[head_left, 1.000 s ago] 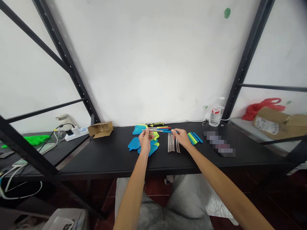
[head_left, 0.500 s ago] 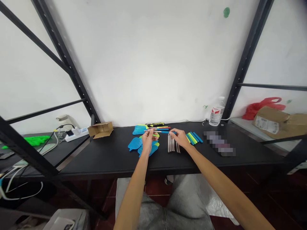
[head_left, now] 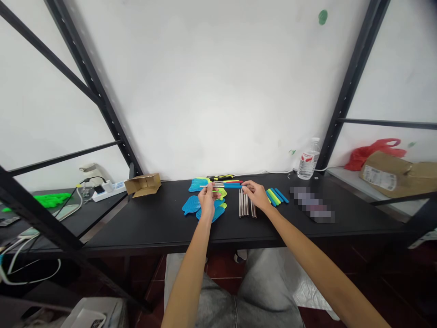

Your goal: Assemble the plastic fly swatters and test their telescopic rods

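Observation:
Between my hands, a thin metal rod (head_left: 204, 186) with a blue handle (head_left: 232, 186) lies level above the table. My left hand (head_left: 207, 200) is closed, pinching the metal part near its left end. The fingertips of my right hand (head_left: 256, 195) close at the right end of the blue handle. Under and beside my left hand lie blue fly swatter heads (head_left: 192, 205) and yellow-green ones, partly hidden. Below my right hand are several metal tubes (head_left: 243, 207) side by side. Blue and yellow-green handles (head_left: 277, 196) lie in a row to its right.
Behind my hands lies a fly swatter with a blue head (head_left: 199, 184), near a black and yellow item (head_left: 221, 177). A cardboard box (head_left: 143, 185) stands left, a water bottle (head_left: 308, 159) back right. A blurred-out object (head_left: 312, 205) lies right on the black table (head_left: 143, 228).
The rod with the blue handle has shifted left. My right fingers have slid to the handle's right end, while my left hand has moved slightly left with the rod.

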The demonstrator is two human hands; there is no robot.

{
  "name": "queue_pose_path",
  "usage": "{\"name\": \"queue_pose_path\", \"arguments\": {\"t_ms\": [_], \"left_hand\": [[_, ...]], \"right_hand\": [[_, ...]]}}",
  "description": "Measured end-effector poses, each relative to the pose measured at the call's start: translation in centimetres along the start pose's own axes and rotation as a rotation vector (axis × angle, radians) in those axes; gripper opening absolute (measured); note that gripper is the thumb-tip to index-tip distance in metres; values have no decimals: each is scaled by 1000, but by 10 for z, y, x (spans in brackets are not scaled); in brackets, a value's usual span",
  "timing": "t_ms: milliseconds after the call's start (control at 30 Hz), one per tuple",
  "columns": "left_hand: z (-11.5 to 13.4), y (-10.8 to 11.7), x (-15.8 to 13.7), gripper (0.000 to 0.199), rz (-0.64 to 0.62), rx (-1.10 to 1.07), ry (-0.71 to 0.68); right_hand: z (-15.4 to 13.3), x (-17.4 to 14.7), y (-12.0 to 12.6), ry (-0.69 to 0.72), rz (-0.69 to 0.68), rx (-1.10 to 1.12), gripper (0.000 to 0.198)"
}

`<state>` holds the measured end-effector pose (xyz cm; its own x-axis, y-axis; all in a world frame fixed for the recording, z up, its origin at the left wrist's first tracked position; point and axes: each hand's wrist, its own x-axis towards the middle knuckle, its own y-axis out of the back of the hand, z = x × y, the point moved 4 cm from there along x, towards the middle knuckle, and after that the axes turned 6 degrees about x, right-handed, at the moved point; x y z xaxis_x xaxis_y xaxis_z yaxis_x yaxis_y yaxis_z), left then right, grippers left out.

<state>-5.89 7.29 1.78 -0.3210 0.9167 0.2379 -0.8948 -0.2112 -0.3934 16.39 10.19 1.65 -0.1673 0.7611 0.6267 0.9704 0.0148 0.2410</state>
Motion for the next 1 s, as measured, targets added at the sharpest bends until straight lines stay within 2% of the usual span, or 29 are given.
{"name": "queue_pose_path", "arguments": {"t_ms": [700,833,1000], "left_hand": [[-5,-2,2,49,-77,62,-44],[-1,-4,0,49,-96,92,-60],[4,-17,-9,53,-192,259,-120]], "right_hand": [[2,0,3,-3,-1,-22,33],[-3,0,-1,8,-37,-94,35],[-16,-3,-7,95,-108,-223,32]]}}
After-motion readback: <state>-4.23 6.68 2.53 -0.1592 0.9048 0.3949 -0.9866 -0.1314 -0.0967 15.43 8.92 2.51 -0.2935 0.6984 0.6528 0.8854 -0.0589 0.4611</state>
